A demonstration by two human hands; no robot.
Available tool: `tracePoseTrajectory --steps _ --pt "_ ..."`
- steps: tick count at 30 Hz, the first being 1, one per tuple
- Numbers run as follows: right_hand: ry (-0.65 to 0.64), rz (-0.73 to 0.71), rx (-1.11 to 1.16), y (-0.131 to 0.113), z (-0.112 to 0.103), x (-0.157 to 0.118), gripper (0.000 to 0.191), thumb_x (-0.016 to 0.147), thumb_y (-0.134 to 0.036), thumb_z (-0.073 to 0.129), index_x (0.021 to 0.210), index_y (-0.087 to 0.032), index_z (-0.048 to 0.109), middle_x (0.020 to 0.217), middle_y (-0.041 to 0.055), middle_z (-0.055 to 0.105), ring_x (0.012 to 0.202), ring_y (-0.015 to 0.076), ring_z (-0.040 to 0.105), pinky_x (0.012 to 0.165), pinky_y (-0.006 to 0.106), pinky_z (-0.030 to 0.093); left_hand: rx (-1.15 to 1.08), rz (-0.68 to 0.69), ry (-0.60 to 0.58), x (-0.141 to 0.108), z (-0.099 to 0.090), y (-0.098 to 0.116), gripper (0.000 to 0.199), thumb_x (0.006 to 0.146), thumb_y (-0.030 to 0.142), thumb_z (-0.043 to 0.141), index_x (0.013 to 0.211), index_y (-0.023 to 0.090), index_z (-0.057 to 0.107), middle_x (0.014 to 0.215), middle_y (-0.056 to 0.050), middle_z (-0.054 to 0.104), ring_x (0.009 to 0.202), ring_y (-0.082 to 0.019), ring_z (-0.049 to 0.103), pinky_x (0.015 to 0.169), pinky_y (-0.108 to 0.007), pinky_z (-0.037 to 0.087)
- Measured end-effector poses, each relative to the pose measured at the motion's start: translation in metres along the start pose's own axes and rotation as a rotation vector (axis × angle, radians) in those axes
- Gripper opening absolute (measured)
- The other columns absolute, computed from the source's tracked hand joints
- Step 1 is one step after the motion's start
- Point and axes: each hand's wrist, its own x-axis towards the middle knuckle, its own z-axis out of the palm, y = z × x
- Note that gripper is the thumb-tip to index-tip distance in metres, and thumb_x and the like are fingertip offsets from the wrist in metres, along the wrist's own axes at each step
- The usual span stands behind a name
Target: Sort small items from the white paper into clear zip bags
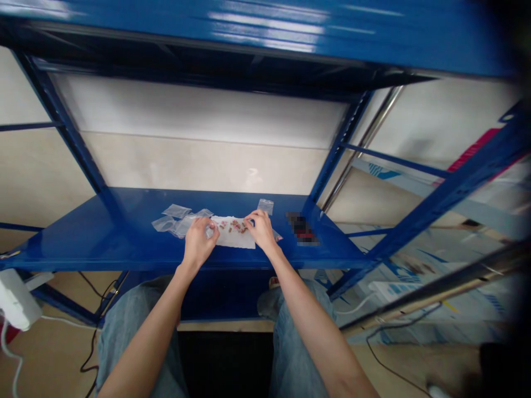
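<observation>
A white sheet of paper (pixel 234 241) lies on the blue shelf, with several small brownish and pinkish pieces (pixel 235 226) scattered over it. At the sheet's left edge is my left hand (pixel 199 237), closed with thumb and fingertips together; whatever they pinch is too small to tell. My right hand (pixel 260 228) reaches over the sheet's right side, its thumb and forefinger closed close to the pieces. Clear plastic bags (pixel 178 225) lie beside and partly behind my left hand. Another small clear bag (pixel 266 206) rests just beyond my right hand.
A blurred-out dark and red object (pixel 302 229) lies on the shelf (pixel 124 243) to the right. An upper blue shelf (pixel 265 33) hangs overhead, and blue uprights (pixel 342 146) flank the work surface. A white power strip (pixel 19 301) is at the lower left.
</observation>
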Motion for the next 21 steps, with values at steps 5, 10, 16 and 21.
tracePoseTrajectory --steps 5,10,16,21 --pt "-0.113 -0.108 -0.032 -0.004 0.010 0.001 0.006 0.085 -0.019 0.073 0.081 -0.022 0.075 0.102 0.0074 0.063 0.100 0.0250 0.053 0.087 0.039 0.043 -0.032 0.030 -0.058 0.002 0.001 -0.004 0.018 0.086 0.018 0.055 0.095 0.019 0.071 0.094 -0.008 0.073 0.101 -0.027 0.063 0.091 -0.037 0.049" --pt "-0.136 -0.175 -0.024 -0.014 0.016 0.004 0.013 0.087 -0.014 0.069 0.086 -0.024 0.076 0.103 0.0067 0.064 0.100 0.0249 0.051 0.087 0.038 0.042 -0.003 -0.029 -0.111 -0.001 0.003 -0.002 0.027 0.087 0.017 0.053 0.108 0.020 0.070 0.101 -0.009 0.073 0.098 -0.026 0.067 0.088 -0.036 0.050" --pt "-0.230 -0.233 0.026 -0.012 0.027 0.008 0.009 0.085 -0.017 0.074 0.086 -0.026 0.076 0.107 0.0050 0.064 0.103 0.0243 0.050 0.086 0.037 0.039 0.009 -0.074 -0.134 -0.004 0.006 0.001 0.015 0.081 0.022 0.063 0.096 0.023 0.064 0.081 -0.003 0.070 0.083 -0.024 0.067 0.076 -0.033 0.049" --pt "-0.258 -0.230 0.015 -0.017 0.028 0.006 0.007 0.084 -0.019 0.075 0.080 -0.023 0.073 0.106 0.0051 0.065 0.105 0.0249 0.050 0.086 0.038 0.037 -0.167 -0.079 -0.134 -0.002 0.010 0.004 0.005 0.079 0.025 0.065 0.079 0.021 0.062 0.080 -0.003 0.071 0.083 -0.022 0.067 0.080 -0.033 0.050"
